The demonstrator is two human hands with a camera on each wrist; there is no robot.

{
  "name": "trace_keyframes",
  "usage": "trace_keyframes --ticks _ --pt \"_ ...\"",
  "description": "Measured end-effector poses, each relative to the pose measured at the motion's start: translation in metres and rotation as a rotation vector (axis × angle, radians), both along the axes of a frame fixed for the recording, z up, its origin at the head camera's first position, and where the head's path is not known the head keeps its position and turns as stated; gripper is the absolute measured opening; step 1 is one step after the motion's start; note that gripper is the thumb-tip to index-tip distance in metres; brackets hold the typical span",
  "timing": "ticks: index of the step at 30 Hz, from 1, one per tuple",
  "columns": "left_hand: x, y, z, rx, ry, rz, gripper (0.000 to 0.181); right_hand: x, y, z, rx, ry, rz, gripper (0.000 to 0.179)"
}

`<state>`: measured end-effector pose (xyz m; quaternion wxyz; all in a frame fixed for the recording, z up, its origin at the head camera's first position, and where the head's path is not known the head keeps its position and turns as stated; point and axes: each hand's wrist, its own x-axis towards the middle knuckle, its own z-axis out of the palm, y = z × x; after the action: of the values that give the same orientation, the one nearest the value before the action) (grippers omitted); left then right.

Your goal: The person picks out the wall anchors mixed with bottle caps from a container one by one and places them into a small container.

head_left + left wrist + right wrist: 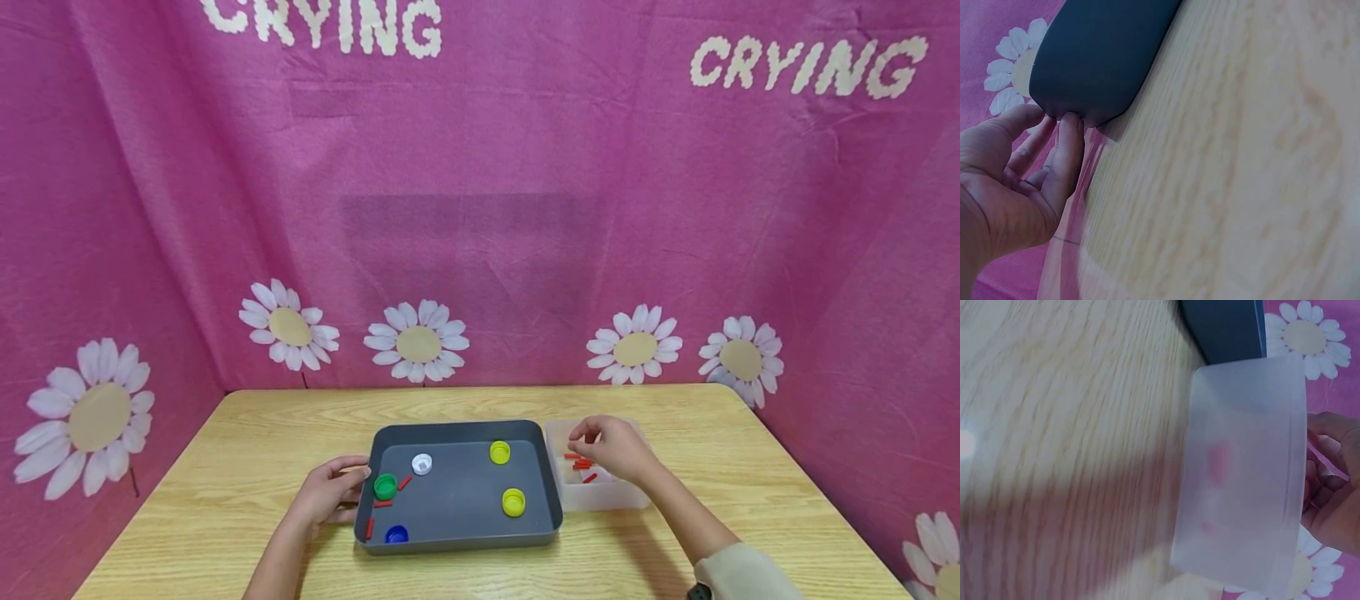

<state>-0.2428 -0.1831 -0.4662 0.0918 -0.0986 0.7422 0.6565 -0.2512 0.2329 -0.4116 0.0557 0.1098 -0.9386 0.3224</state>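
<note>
My left hand [330, 492] reaches to the left end of a grey tray [457, 546], its fingertips against the outer wall; in the left wrist view the fingers [1067, 150] are fairly straight. Inside the tray lie a green bottle cap [386, 487], a white cap [422, 464], a blue cap [396, 534], two yellow caps [513, 502] and three short red sticks [405, 483]. My right hand [611, 446] is bent over a translucent box [600, 498] holding several red sticks [581, 465]. I cannot tell whether its fingertips hold a stick.
The box stands against the tray's right side on a wooden table [240, 450]. A pink curtain [480, 250] with daisies and lettering hangs behind the table and along both sides.
</note>
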Motion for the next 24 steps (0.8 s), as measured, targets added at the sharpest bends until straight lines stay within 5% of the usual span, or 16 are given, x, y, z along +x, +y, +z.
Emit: trace_keyframes --ticks 7,24 --pt "0.000 -0.001 0.000 -0.003 -0.002 0.004 0.040 -0.002 -0.019 0.004 -0.078 -0.053 0.023 0.006" --pt "-0.002 -0.001 -0.002 -0.015 -0.003 0.012 0.038 -0.004 -0.059 0.008 -0.068 -0.010 0.112 0.004"
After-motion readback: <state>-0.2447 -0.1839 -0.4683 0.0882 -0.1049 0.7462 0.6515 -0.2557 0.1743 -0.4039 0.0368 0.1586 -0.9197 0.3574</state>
